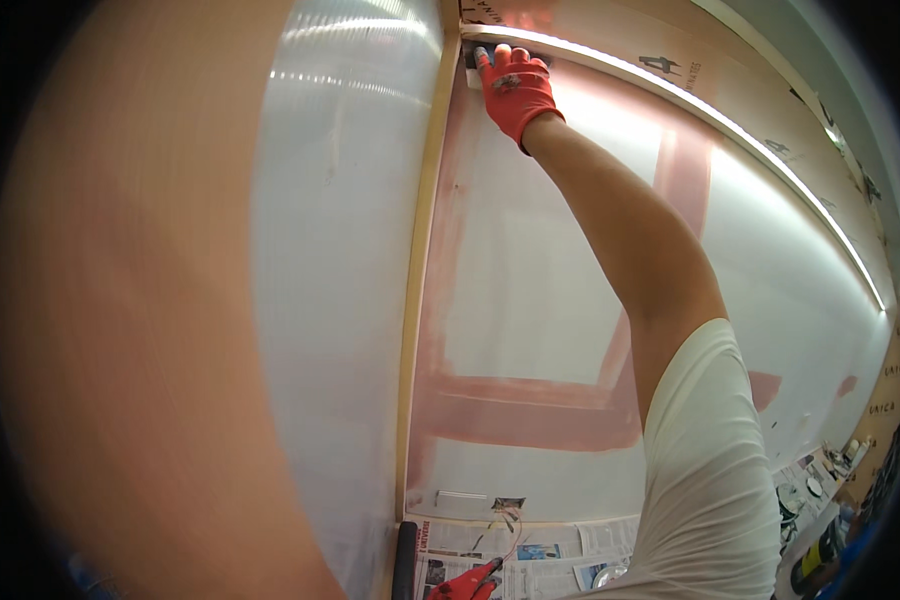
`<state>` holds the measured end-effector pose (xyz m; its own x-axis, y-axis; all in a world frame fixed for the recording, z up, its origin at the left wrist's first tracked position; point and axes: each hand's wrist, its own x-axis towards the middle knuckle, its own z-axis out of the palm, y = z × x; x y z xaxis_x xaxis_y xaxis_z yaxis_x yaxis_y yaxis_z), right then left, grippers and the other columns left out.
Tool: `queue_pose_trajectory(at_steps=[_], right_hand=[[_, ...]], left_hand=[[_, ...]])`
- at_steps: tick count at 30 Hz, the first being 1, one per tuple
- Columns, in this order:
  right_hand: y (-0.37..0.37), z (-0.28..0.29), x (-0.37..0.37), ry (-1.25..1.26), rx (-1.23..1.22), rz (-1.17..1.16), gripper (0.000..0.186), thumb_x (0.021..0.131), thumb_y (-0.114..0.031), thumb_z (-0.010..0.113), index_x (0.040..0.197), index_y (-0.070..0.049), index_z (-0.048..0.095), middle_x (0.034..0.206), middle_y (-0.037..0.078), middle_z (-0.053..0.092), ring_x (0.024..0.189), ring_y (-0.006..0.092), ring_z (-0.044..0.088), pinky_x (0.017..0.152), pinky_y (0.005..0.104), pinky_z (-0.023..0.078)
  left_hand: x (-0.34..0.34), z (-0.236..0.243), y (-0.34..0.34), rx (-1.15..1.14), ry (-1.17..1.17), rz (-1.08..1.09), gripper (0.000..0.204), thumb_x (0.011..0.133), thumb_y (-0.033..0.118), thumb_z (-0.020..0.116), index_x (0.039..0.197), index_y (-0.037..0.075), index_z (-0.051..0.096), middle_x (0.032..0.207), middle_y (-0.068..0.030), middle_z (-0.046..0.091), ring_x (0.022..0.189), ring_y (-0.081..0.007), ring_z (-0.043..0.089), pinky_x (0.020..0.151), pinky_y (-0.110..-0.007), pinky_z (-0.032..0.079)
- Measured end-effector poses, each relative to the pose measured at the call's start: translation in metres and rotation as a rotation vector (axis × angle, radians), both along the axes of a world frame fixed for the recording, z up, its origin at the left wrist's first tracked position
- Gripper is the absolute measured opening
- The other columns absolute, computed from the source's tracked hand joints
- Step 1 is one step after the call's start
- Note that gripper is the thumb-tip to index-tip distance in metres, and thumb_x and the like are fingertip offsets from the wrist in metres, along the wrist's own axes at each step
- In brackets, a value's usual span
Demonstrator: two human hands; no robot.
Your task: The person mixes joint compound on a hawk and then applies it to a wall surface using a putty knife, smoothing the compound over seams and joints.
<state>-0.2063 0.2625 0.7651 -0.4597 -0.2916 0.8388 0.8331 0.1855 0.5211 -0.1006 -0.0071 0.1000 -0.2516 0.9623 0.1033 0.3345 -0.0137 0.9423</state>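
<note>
My right hand (pixel 521 92), in a red glove, reaches up to the top left corner of a whitish wall panel (pixel 540 290). Its fingers are closed over a dark flat block (pixel 473 58), mostly covered by the glove and pressed to the panel just below a bright light strip (pixel 670 88). Pinkish-red smooth bands (pixel 530 425) cross the panel and run along its left edge. Low in the picture, my left hand (pixel 465 582), also red-gloved with dark fingertips, is cut off by the lower edge. Its visible fingers look stretched out above newspaper, with nothing seen in them.
A narrow wooden post (pixel 422 300) divides the panel from a translucent ribbed sheet (pixel 340 250). A blurred tan surface (pixel 140 300) fills the near left. Newspaper (pixel 560 540) lies below, with thin wires (pixel 513 522) coming from a wall opening. Bottles and containers (pixel 820 565) stand at lower right.
</note>
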Motion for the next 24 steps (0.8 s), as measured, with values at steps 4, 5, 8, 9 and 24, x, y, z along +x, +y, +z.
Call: queue_pose_trajectory(at_steps=[4, 5, 8, 9, 24], right_hand=[[0.004, 0.005, 0.001, -0.056, -0.033, 0.087, 0.049, 0.089, -0.014, 0.052, 0.138, -0.011, 0.052, 0.122, 0.016, 0.054, 0.111, 0.0326, 0.054, 0.084, 0.0460, 0.046], [0.001, 0.007, -0.001, -0.066, -0.053, 0.085, 0.049, 0.089, -0.013, 0.052, 0.138, -0.011, 0.052, 0.122, 0.016, 0.054, 0.111, 0.0327, 0.054, 0.084, 0.0460, 0.046], [-0.003, 0.010, 0.004, -0.100, -0.105, 0.045, 0.050, 0.087, -0.012, 0.054, 0.137, -0.010, 0.051, 0.122, 0.015, 0.054, 0.111, 0.0330, 0.054, 0.083, 0.0454, 0.048], [-0.004, 0.007, 0.008, -0.110, -0.116, 0.003, 0.049, 0.087, -0.012, 0.054, 0.136, -0.010, 0.052, 0.121, 0.015, 0.055, 0.111, 0.0329, 0.054, 0.083, 0.0452, 0.049], [0.014, -0.022, 0.085, -0.055, 0.047, -0.010, 0.045, 0.092, -0.016, 0.052, 0.137, -0.011, 0.052, 0.125, 0.012, 0.056, 0.111, 0.0286, 0.055, 0.088, 0.0406, 0.044]], left_hand=[[0.000, -0.031, 0.010, 0.082, 0.009, 0.003, 0.044, 0.099, 0.033, 0.056, 0.141, 0.022, 0.053, 0.112, -0.0100, 0.069, 0.096, -0.0218, 0.065, 0.082, -0.040, 0.052], [0.000, -0.037, 0.011, 0.073, -0.017, 0.021, 0.043, 0.099, 0.033, 0.056, 0.141, 0.021, 0.053, 0.113, -0.0105, 0.069, 0.097, -0.0226, 0.065, 0.083, -0.040, 0.052], [0.005, -0.015, 0.001, -0.005, -0.078, 0.052, 0.042, 0.099, 0.032, 0.055, 0.139, 0.018, 0.055, 0.114, -0.0123, 0.069, 0.100, -0.0255, 0.065, 0.085, -0.040, 0.051], [0.005, 0.015, -0.007, -0.063, -0.088, 0.048, 0.042, 0.099, 0.032, 0.054, 0.138, 0.017, 0.055, 0.114, -0.0132, 0.068, 0.101, -0.0268, 0.065, 0.086, -0.040, 0.051], [0.014, 0.000, -0.008, -0.100, 0.121, 0.083, 0.046, 0.096, 0.040, 0.058, 0.136, 0.016, 0.056, 0.119, -0.0173, 0.066, 0.106, -0.0323, 0.064, 0.088, -0.045, 0.050]])
